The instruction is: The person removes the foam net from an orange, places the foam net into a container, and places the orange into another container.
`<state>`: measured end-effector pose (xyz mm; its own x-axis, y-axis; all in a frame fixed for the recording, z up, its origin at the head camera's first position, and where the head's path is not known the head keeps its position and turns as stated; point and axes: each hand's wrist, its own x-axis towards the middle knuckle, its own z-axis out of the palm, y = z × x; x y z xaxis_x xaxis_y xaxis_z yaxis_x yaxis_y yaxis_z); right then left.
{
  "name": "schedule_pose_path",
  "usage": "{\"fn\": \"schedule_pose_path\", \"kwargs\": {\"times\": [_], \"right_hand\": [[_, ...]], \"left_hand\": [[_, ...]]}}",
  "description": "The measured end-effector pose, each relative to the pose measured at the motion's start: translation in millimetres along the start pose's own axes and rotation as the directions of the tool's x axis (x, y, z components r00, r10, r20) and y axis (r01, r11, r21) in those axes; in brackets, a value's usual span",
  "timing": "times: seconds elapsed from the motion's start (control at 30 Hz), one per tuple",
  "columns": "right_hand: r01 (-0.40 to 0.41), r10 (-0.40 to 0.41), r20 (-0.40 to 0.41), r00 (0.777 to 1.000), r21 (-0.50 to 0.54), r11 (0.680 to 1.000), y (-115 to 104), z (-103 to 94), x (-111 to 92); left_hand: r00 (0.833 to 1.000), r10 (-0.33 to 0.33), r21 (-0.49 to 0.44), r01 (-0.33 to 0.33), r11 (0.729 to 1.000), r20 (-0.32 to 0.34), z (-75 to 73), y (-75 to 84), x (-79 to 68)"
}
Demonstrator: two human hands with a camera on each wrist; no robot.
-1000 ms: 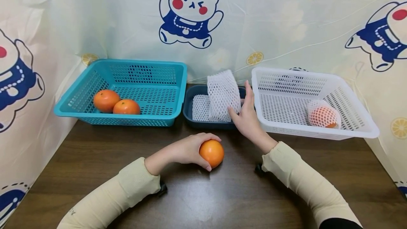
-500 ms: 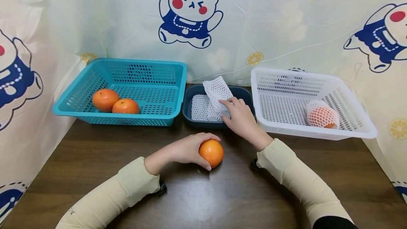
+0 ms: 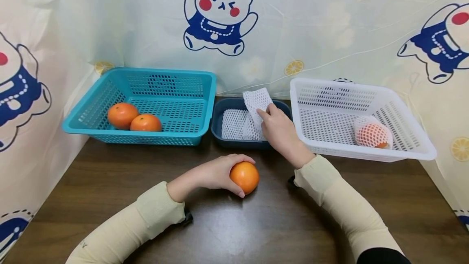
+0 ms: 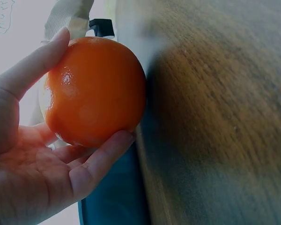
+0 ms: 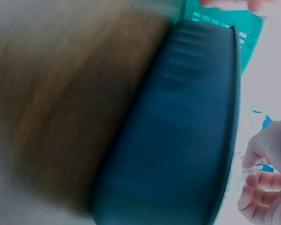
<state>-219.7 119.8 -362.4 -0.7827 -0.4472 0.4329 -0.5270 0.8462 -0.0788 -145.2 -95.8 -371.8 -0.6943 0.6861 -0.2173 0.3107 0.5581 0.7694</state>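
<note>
In the head view my left hand (image 3: 217,173) grips an orange (image 3: 244,178) on the table. The left wrist view shows the thumb on one side of that orange (image 4: 96,91) and fingers on the other. My right hand (image 3: 281,129) reaches over a dark blue tray (image 3: 216,123) and pinches a white foam net sleeve (image 3: 256,100), whose free end rises above the rim. Another net sleeve (image 3: 232,123) lies in the tray. From the right wrist, curled fingers of the right hand (image 5: 267,173) show beside the tray's outer wall (image 5: 173,108); the pinched net is hardly visible there.
A teal basket (image 3: 183,134) with two oranges (image 3: 133,118) stands left of the tray. To its right is a white basket (image 3: 329,150) holding one orange in a foam net (image 3: 373,133). A printed cloth (image 3: 282,19) hangs behind.
My right hand first drew back its fingers from the net sleeve, which sank leftward, then pinched it and shifted it slightly right. The left hand and its orange have stayed put.
</note>
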Motion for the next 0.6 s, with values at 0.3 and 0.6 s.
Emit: {"fn": "schedule_pose_path", "kwargs": {"times": [0.3, 0.6], "right_hand": [[-0.001, 0.003, -0.112, 0.994, 0.021, 1.0, 7.7, -20.2, -4.4], [-0.134, 0.103, 0.317, 0.943, 0.078, 0.988, 4.5, -4.7, -5.0]], "left_hand": [[1.0, 0.018, 0.005, -0.018, 1.0, 0.001, 2.0, -13.7, 5.1], [0.998, 0.059, 0.021, -0.059, 0.998, 0.011, 2.5, -22.6, 9.8]]}}
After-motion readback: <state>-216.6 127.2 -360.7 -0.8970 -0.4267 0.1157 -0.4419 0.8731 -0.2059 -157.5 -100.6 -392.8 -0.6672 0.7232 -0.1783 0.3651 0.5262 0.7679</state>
